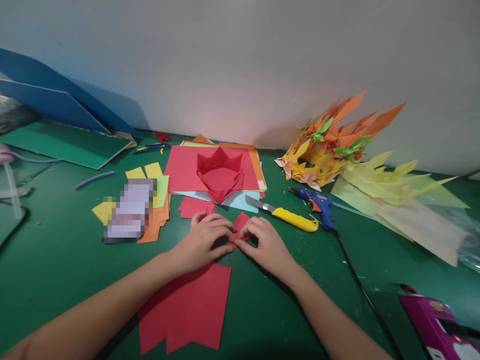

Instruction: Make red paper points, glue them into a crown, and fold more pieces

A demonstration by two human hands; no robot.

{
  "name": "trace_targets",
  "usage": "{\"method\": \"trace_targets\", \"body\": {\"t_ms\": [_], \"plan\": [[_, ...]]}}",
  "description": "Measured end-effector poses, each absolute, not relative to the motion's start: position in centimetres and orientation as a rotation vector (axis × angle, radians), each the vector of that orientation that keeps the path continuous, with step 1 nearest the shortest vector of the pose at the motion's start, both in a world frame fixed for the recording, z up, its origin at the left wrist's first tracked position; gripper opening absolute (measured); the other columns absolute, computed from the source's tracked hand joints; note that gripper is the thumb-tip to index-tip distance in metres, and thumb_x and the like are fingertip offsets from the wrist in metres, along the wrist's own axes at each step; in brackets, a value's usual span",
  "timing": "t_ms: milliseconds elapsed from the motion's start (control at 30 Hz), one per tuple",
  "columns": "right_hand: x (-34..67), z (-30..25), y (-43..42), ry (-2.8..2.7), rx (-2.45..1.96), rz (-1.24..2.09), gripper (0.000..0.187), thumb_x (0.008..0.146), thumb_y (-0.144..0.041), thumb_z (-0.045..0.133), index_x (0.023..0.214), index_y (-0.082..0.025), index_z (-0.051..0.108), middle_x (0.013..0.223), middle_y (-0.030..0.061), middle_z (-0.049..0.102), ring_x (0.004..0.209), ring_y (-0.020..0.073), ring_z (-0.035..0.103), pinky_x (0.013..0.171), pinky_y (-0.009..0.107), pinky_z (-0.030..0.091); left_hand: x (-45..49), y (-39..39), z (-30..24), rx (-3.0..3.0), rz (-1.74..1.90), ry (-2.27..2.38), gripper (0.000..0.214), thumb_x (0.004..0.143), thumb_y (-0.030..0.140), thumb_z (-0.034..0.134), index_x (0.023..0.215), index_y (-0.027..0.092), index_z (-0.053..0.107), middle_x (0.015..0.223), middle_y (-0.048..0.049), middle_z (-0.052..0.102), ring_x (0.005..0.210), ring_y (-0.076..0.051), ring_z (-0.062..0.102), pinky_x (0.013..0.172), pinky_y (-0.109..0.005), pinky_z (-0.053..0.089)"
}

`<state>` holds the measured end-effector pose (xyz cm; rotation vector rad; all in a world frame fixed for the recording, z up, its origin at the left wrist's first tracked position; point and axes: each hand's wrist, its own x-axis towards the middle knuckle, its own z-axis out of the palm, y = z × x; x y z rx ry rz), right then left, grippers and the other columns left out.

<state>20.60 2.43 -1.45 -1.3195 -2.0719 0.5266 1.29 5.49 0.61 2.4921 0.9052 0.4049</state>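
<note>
Between my two hands is a small piece of red paper (242, 220), partly folded and pinched by the fingertips just above the table. My left hand (208, 237) closes thumb and fingers on its left side, and my right hand (264, 242) pinches its lower right side. Under my left hand and forearm lies a larger red sheet (187, 305) with notched lower edges. Smaller red paper pieces (193, 206) rest just behind the left hand. Farther back, a folded red paper crown (221, 175) sits on a stack of coloured sheets (180, 165).
A yellow utility knife (294, 219), blade out, and a blue glue gun (322, 207) with a cord lie right of my hands. Paper crowns (318, 162) stand at back right. A blurred phone-like object (129, 210) covers coloured slips on the left. A magenta box (437, 320) sits front right.
</note>
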Motion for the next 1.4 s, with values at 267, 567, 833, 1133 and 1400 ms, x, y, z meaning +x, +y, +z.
{"method": "trace_targets", "body": {"t_ms": [267, 567, 833, 1133, 1400], "plan": [[20.62, -1.18, 2.48, -2.072, -1.344, 0.580, 0.011, 0.078, -0.017, 0.069, 0.071, -0.018, 0.060, 0.074, 0.0010, 0.058, 0.075, 0.0170, 0.053, 0.068, 0.030, 0.040, 1.29, 5.65, 0.41, 2.497, 0.441, 0.908, 0.006, 0.086, 0.025, 0.060, 0.081, 0.021, 0.062, 0.106, -0.0006, 0.068, 0.107, -0.023, 0.053, 0.095, -0.044, 0.020], [20.56, -1.31, 2.35, -2.064, -1.358, 0.580, 0.011, 0.081, -0.014, 0.064, 0.072, -0.017, 0.059, 0.075, 0.0020, 0.057, 0.076, 0.0182, 0.052, 0.070, 0.032, 0.040, 1.28, 5.51, 0.40, 2.512, 0.431, 0.922, 0.007, 0.083, 0.028, 0.065, 0.082, 0.021, 0.061, 0.108, -0.0011, 0.068, 0.108, -0.025, 0.052, 0.094, -0.046, 0.019], [20.74, -1.07, 2.47, -2.093, -1.333, 0.612, 0.011, 0.080, -0.014, 0.066, 0.072, -0.018, 0.060, 0.075, 0.0013, 0.058, 0.076, 0.0174, 0.052, 0.070, 0.031, 0.039, 1.66, 5.20, 0.32, 2.463, 0.411, 1.006, 0.007, 0.088, 0.022, 0.058, 0.081, 0.021, 0.062, 0.109, -0.0001, 0.068, 0.109, -0.023, 0.052, 0.094, -0.047, 0.017], [20.54, -1.06, 2.53, -2.061, -1.385, 0.633, 0.013, 0.078, -0.012, 0.068, 0.072, -0.018, 0.058, 0.075, 0.0013, 0.058, 0.076, 0.0176, 0.052, 0.070, 0.031, 0.039, 1.91, 4.95, 0.42, 2.489, 0.396, 1.033, 0.004, 0.085, 0.022, 0.062, 0.081, 0.021, 0.060, 0.109, 0.0000, 0.067, 0.109, -0.024, 0.052, 0.095, -0.049, 0.016], [20.38, -1.00, 2.49, -2.028, -1.400, 0.653, 0.015, 0.076, -0.009, 0.067, 0.071, -0.018, 0.057, 0.075, 0.0009, 0.059, 0.075, 0.0172, 0.051, 0.068, 0.030, 0.038, 1.09, 5.11, 0.31, 2.516, 0.405, 0.912, 0.005, 0.083, 0.024, 0.065, 0.078, 0.024, 0.065, 0.110, 0.0007, 0.068, 0.115, -0.025, 0.050, 0.098, -0.052, 0.012]]}}
